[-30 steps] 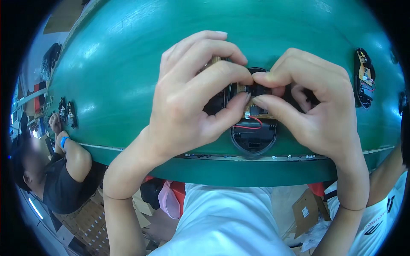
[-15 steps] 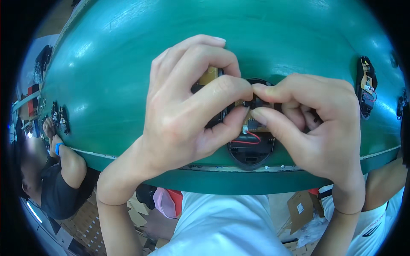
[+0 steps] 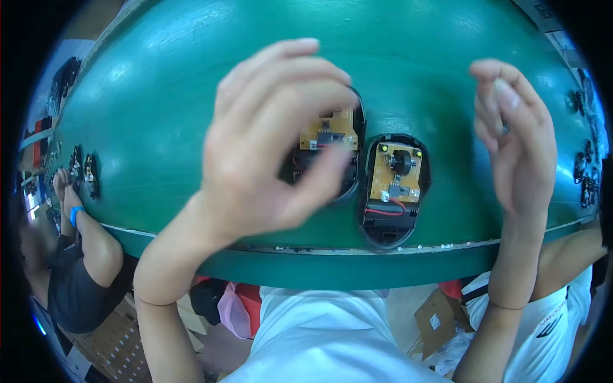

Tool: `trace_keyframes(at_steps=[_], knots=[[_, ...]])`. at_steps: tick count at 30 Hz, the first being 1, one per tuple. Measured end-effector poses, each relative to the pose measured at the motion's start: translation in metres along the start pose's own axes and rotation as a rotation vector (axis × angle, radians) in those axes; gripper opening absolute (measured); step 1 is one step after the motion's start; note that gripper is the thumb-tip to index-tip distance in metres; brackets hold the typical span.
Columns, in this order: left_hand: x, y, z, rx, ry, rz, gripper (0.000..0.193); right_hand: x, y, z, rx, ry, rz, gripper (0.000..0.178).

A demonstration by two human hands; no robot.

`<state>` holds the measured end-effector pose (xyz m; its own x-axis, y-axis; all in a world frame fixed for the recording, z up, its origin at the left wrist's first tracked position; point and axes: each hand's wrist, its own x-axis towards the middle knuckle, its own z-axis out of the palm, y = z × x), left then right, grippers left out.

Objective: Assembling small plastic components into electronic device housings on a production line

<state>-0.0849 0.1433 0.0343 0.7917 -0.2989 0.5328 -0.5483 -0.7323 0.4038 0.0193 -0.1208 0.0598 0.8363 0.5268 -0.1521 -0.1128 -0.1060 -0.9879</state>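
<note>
An opened computer mouse [image 3: 375,217] lies on the green table, its tan circuit board [image 3: 382,175] bared. A black scroll wheel [image 3: 402,162] sits on that board, and a red wire loops below it. A second opened mouse [image 3: 351,182] lies close to its left, partly hidden by my left hand [image 3: 268,140]. That hand hovers over it, blurred, thumb and fingers apart and holding nothing. My right hand [image 3: 514,134] is raised to the right of both mice, fingers curled and thumb against them. A small glint shows among its fingers, too small to name.
Dark mouse parts [image 3: 584,169] lie at the table's far right edge, and more opened mice [image 3: 88,172] at the far left, by a co-worker's hand [image 3: 62,184]. Another person's white-clothed leg [image 3: 543,332] is at right. A cardboard box [image 3: 437,322] stands below the table.
Both hands have come off the right-hand mouse, uncovering its board and scroll wheel. My right hand moved right and up; my left opened. The opened mouse at the right is no longer there.
</note>
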Motion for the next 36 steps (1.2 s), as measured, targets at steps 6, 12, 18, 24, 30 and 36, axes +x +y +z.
trace_keyframes(at_steps=[6,12,18,24,30,36], knots=[[-0.008,-0.004,-0.014,-0.033,-0.006,-0.112,0.022,-0.002,0.005,0.004,0.369,-0.167,-0.062,0.036],[-0.011,0.006,-0.011,-0.057,0.028,-0.122,0.02,-0.002,0.004,0.007,0.354,-0.203,0.014,0.024],[-0.004,-0.006,-0.009,-0.016,0.023,-0.137,0.02,-0.006,-0.003,0.014,0.212,-0.202,-0.032,0.031],[-0.02,-0.018,-0.004,-0.055,0.085,-0.1,0.025,-0.006,0.005,0.032,-0.162,-0.157,-0.18,0.022],[-0.032,-0.002,0.033,-0.051,0.22,-0.094,0.017,-0.022,0.052,0.03,-0.382,-0.006,-0.404,0.015],[-0.021,-0.005,0.041,-0.106,0.266,-0.097,0.01,-0.023,0.027,0.042,-0.444,-0.043,-0.393,0.019]])
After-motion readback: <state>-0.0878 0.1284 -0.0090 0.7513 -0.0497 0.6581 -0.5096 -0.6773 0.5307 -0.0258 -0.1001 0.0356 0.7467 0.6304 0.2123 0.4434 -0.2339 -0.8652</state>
